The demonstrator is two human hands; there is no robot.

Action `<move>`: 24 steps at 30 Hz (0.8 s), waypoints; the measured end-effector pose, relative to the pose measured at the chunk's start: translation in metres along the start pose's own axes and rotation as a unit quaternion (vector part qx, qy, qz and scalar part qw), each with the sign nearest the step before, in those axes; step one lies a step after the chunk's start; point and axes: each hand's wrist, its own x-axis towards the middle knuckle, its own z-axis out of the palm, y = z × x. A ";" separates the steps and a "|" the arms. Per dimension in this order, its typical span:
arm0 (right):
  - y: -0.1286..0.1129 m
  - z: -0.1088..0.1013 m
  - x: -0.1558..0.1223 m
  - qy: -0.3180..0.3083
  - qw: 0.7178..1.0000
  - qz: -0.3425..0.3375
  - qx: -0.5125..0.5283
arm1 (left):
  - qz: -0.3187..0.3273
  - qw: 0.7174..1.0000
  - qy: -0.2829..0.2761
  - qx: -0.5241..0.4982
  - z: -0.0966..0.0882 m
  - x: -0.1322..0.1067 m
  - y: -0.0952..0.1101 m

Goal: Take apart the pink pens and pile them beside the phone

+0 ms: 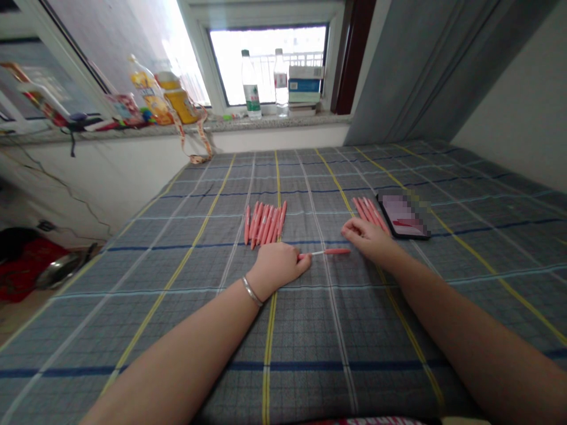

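My left hand [277,267] rests on the grey plaid sheet [310,330], fingers curled round the near end of a pink pen [330,252] that lies flat and points right. My right hand [367,237] lies palm down just right of the pen's far end, fingers curled near a small row of pink pens [367,210]; whether it holds one is hidden. A larger row of several pink pens [264,223] lies side by side just beyond my left hand. A silver bangle [252,291] is on my left wrist.
A black phone [403,216] lies right of the small pen row. The window sill [274,123] at the back carries two bottles, stacked boxes, jars and clutter. The bed's left edge drops to a floor with a pan and red cloth.
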 end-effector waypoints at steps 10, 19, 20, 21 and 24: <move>-0.001 -0.006 -0.004 -0.094 0.968 -0.132 -0.191 | -0.020 1.000 0.012 0.004 -0.001 0.000 0.000; 0.012 0.002 0.005 0.073 0.962 -0.137 -0.225 | -0.018 1.000 0.015 0.010 -0.001 0.002 0.001; 0.012 0.005 0.006 0.083 0.960 -0.140 -0.230 | -0.017 1.000 0.017 0.010 -0.001 0.002 0.001; 0.012 0.008 0.007 0.086 0.958 -0.141 -0.234 | -0.016 1.000 0.019 0.009 -0.001 0.002 0.002; 0.014 0.014 0.009 0.054 0.957 -0.148 -0.243 | -0.016 1.000 0.021 0.009 0.000 0.001 0.002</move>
